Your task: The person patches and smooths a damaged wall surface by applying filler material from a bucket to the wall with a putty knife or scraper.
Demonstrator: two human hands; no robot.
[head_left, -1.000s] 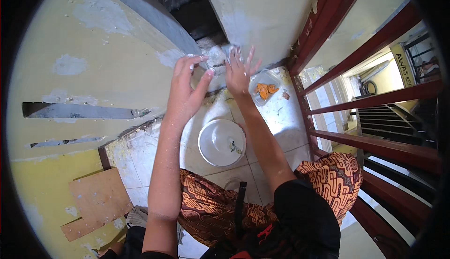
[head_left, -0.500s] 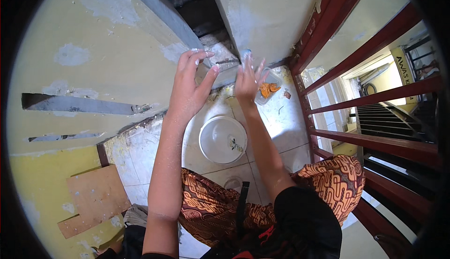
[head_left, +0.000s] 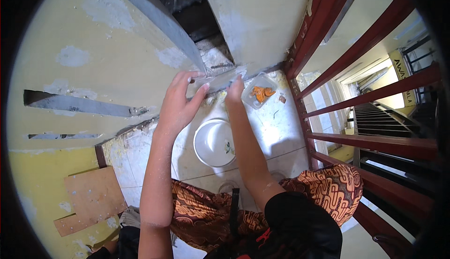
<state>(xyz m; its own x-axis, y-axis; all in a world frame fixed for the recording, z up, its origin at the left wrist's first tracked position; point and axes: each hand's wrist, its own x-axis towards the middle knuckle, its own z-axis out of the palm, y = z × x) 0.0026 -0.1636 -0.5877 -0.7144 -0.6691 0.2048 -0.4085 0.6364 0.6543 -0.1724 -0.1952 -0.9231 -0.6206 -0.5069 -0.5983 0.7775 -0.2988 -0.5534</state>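
Left hand: the left hand [head_left: 182,95] is above the near side of the low ledge [head_left: 218,82]; its thumb and fingers are apart, with white traces on the tips, and nothing is seen between them.
Right hand: the right hand [head_left: 235,86] is at the right end of the ledge, just left of the container; its fingers are bent, and I cannot tell if they are clamped on something.
Ledge: it runs along the foot of the wall [head_left: 108,67], below the dark opening [head_left: 192,20].
Container: a clear plastic container [head_left: 262,79] stands on the tiled floor [head_left: 290,123], with orange pieces [head_left: 262,93] inside.
Bucket: the white bucket [head_left: 206,142] stands nearer than both hands, partly behind the right forearm.
Right side: a dark red railing [head_left: 375,141].
Near left: a brown board [head_left: 93,196] against the wall.
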